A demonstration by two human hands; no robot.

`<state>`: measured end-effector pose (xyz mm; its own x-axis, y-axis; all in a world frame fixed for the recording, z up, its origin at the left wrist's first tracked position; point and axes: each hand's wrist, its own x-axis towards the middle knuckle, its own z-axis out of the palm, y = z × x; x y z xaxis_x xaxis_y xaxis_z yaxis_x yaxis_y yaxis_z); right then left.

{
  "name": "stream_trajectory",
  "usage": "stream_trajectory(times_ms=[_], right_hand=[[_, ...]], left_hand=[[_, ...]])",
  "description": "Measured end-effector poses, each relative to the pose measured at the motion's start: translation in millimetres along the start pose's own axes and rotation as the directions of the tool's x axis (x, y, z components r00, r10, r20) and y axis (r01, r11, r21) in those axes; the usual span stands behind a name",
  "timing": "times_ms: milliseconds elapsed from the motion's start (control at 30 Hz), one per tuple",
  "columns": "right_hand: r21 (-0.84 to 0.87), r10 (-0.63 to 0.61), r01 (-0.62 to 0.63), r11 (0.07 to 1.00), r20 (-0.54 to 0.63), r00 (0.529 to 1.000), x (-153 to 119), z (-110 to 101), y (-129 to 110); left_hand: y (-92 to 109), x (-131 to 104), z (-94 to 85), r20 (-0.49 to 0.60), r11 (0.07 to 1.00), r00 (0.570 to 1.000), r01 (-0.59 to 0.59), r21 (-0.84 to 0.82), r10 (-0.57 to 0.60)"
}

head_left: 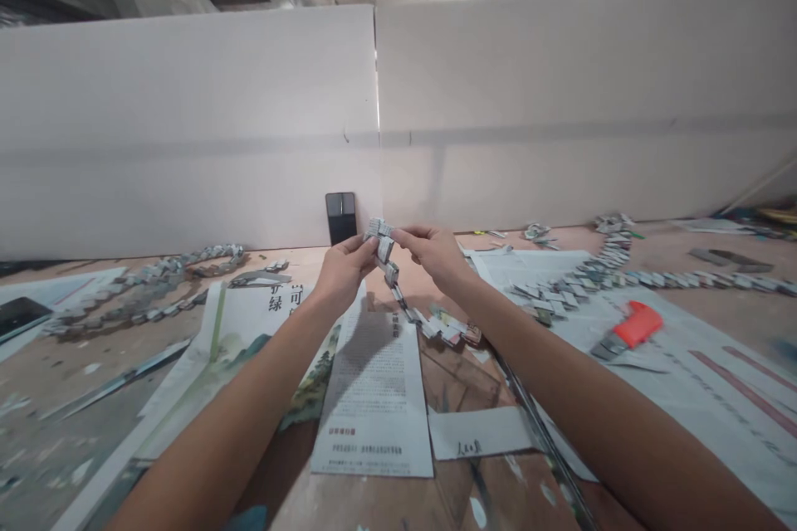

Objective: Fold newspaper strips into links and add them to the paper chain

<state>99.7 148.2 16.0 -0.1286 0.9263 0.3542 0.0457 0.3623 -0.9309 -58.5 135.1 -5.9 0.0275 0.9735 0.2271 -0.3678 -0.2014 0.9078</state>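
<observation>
A chain of folded newspaper links (391, 272) hangs between my hands and trails down to the table at the centre. My left hand (346, 267) pinches its upper end from the left, thumb on the paper. From the right, my right hand (432, 254) grips the same top links between thumb and fingers. Below the hands lies a printed newspaper strip (377, 398), with the chain's lower part resting near its upper right corner. A smaller white paper piece (479, 433) with handwriting is beside it.
A black phone (341, 218) leans on the white partition (205, 133). Other folded chains lie at left (149, 286) and right (579, 282). A red-handled cutter (638, 323) rests on newspaper at right; a long metal blade (118, 380) lies at left. A dark device (18, 317) sits far left.
</observation>
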Motion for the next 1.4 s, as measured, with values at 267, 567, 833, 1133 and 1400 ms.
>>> stream_trajectory(times_ms=[267,567,833,1133,1400], right_hand=[[-0.046,-0.127,0.129,0.991,0.047,0.991,-2.7,-0.9,-6.5],[-0.121,-0.301,0.349,0.929,0.301,0.905,-17.4,7.7,-20.0],[-0.197,-0.379,0.435,0.879,0.264,0.887,-20.3,8.1,-24.0],[-0.339,-0.521,0.571,0.747,0.233,0.821,-20.9,10.4,-24.2],[-0.33,-0.353,0.42,0.846,0.245,0.903,-24.5,12.4,-32.2]], left_hand=[[1.7,0.0,-3.0,0.091,0.992,0.993,-0.083,0.091,0.074],[12.9,-4.9,-4.5,0.146,0.962,0.987,0.103,-0.254,-0.068],[11.2,-6.2,-2.5,0.155,0.964,0.985,0.107,-0.244,-0.07],[12.9,-7.9,0.6,0.205,0.961,0.977,0.112,-0.253,-0.059],[12.6,-9.6,1.5,0.213,0.974,0.972,0.134,-0.181,-0.094]])
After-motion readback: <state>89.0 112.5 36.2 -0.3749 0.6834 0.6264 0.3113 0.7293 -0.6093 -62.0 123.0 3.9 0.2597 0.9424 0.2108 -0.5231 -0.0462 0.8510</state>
